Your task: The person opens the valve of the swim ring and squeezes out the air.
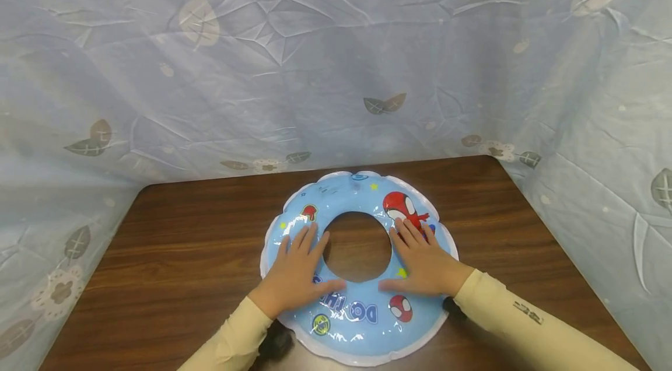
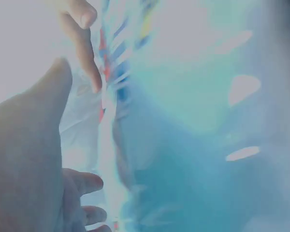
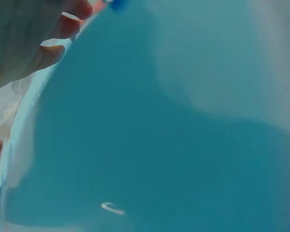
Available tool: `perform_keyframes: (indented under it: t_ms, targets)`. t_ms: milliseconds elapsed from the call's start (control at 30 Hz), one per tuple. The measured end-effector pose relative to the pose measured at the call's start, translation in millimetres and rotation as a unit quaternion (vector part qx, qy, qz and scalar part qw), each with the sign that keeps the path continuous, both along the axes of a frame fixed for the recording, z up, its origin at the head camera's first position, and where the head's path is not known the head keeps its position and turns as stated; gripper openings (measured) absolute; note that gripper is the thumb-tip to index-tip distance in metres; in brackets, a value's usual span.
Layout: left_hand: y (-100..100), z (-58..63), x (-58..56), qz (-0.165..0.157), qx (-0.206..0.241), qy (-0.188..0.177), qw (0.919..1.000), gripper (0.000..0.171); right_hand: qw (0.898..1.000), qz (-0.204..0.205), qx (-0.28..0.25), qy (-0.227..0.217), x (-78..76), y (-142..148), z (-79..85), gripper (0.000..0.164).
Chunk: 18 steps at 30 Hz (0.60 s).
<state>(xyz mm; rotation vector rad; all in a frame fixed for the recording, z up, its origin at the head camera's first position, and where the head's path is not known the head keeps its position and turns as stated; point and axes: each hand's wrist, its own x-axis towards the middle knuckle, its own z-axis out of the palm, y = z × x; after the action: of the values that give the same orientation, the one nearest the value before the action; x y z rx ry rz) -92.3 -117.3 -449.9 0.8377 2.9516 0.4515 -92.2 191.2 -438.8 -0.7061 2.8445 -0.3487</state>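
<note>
A light blue inflatable swim ring (image 1: 362, 330) with a white scalloped edge lies on the table, printed with red cartoon figures, stars and lettering. My left hand (image 1: 294, 275) rests on its left side, fingers spread and thumb pointing toward the middle. On the right side lies my right hand (image 1: 425, 266), its fingers straight over the red figure and its thumb pointing inward. In the left wrist view the ring's glossy surface (image 2: 193, 169) fills the right part beside the left hand (image 2: 29, 145). The right wrist view shows blue vinyl (image 3: 150, 125) under the right hand (image 3: 29, 38).
The dark brown wooden table (image 1: 184, 254) has rounded far corners. Pale fabric with leaf and flower prints (image 1: 315, 67) hangs behind it and along both sides. A dark object (image 1: 275, 343) shows under the left wrist.
</note>
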Motion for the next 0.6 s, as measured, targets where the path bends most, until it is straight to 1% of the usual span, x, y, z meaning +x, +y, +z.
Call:
perform_keyframes:
  t_ms: [67, 100, 200, 300, 400, 467, 533, 600]
  targets:
    - [6, 7.4, -10.6, -0.001, 0.000, 0.016, 0.9999, 0.099, 1.000, 0.002, 0.004, 0.011, -10.3, -2, 3.3, 0.116]
    - [9, 11.1, -16.2, 0.000, -0.006, 0.018, 0.9998, 0.097, 1.000, 0.003, 0.006, 0.015, -15.8, -4, 5.0, 0.116]
    - [23, 19.6, -34.8, -0.004, -0.031, 0.025, 0.9992, 0.093, 1.000, 0.014, 0.008, 0.015, -32.5, -12, 10.6, 0.113]
    - [39, 23.7, -52.6, -0.010, -0.064, 0.026, 0.9976, 0.091, 1.000, 0.022, 0.015, 0.006, -48.5, -23, 15.0, 0.110]
    - [54, 22.4, -68.9, -0.016, -0.085, 0.017, 0.9961, 0.088, 0.999, 0.022, 0.030, -0.010, -63.1, -32, 17.1, 0.109]
    - [61, 20.5, -77.0, -0.015, -0.100, 0.005, 0.9949, 0.087, 0.999, 0.022, 0.036, -0.019, -70.9, -35, 16.6, 0.109]
    - [66, 18.5, -82.9, -0.011, -0.110, -0.003, 0.9939, 0.086, 0.998, 0.021, 0.047, -0.023, -77.3, -38, 14.4, 0.110]
    - [68, 16.9, -86.4, -0.007, -0.117, -0.008, 0.9931, 0.086, 0.998, 0.022, 0.054, -0.023, -81.6, -39, 11.7, 0.110]
